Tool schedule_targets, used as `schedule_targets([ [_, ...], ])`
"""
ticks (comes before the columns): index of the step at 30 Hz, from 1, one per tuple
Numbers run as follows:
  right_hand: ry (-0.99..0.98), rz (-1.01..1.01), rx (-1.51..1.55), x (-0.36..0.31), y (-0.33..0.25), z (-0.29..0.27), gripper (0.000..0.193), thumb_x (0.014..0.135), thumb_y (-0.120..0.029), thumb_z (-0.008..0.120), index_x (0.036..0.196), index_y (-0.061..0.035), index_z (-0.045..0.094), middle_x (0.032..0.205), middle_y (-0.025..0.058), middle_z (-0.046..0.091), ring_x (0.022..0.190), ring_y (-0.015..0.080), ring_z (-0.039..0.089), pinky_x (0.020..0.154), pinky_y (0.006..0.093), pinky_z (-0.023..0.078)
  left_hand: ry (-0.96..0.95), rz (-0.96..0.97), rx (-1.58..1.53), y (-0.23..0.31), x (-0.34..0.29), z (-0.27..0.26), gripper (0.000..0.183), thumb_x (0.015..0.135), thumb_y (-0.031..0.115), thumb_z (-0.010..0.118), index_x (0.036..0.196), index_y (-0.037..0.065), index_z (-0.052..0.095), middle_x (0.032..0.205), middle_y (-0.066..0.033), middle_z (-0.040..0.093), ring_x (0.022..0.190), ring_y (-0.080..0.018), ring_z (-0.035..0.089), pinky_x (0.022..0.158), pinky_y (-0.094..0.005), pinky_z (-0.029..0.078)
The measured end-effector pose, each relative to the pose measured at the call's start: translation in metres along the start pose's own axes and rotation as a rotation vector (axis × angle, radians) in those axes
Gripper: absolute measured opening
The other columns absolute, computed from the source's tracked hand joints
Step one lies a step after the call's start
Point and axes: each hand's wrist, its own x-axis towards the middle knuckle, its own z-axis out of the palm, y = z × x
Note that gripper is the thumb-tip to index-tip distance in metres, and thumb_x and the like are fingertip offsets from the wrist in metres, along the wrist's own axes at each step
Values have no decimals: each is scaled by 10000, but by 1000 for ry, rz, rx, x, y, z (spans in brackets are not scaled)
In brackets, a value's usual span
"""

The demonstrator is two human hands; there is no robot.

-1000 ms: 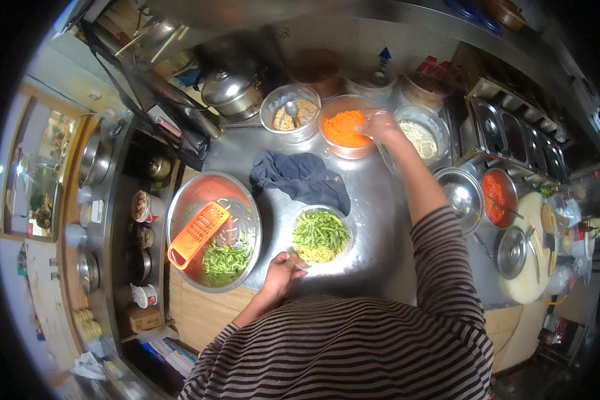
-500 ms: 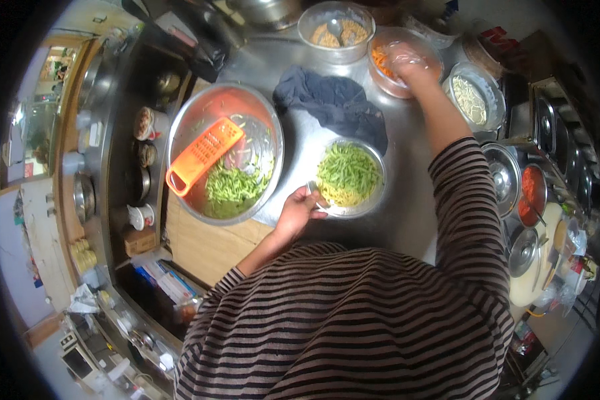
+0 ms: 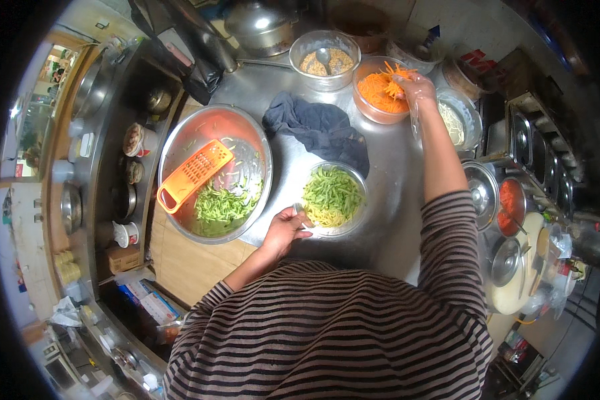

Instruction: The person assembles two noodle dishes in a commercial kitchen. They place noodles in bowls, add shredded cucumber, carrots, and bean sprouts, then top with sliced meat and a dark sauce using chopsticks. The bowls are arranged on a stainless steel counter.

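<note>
My left hand [image 3: 284, 233] grips the side of a small metal bowl [image 3: 359, 218], perhaps by its handle. In that bowl, green shredded cucumber [image 3: 333, 190] lies over pale yellow noodles [image 3: 322, 218]. My right hand [image 3: 418, 92], in a clear plastic glove, is closed on a tuft of orange shredded carrot [image 3: 395, 71] at the right side of the carrot bowl [image 3: 382, 117]. More carrot fills that bowl. At left, a large steel basin [image 3: 268, 183] contains shredded cucumber, with an orange grater [image 3: 197, 175] resting across it.
A dark crumpled cloth [image 3: 313, 127] lies behind the noodle bowl. Beyond it stands a bowl of tan crumbly food with a spoon [image 3: 323, 57]. A container of pale strips [image 3: 452, 125] sits behind my right wrist. Metal lids and a pot of red sauce [image 3: 511, 207] line the right side.
My right hand has come up out of the carrot bowl with a tuft of shredded carrot. My left hand stays on the noodle bowl. The whole view has shifted slightly.
</note>
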Motion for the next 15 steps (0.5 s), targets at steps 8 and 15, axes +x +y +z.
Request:
schedule_targets([
  [8,-22,-152,46,-29,-16,-8,400,710,-238,691,1007,5,577,962,133,609,791,226,606,648,281,501,-10,-1,-25,-4,2,-1,122,878,112,475,778,42,480,802,-110,583,772,-198,601,603,-292,546],
  [15,86,-277,-821,-11,-14,10,358,692,-314,656,967,-88,627,935,143,611,844,291,589,768,346,451,-44,-17,13,-3,1,-6,130,881,132,474,890,10,518,835,-100,588,787,-187,594,649,-300,537],
])
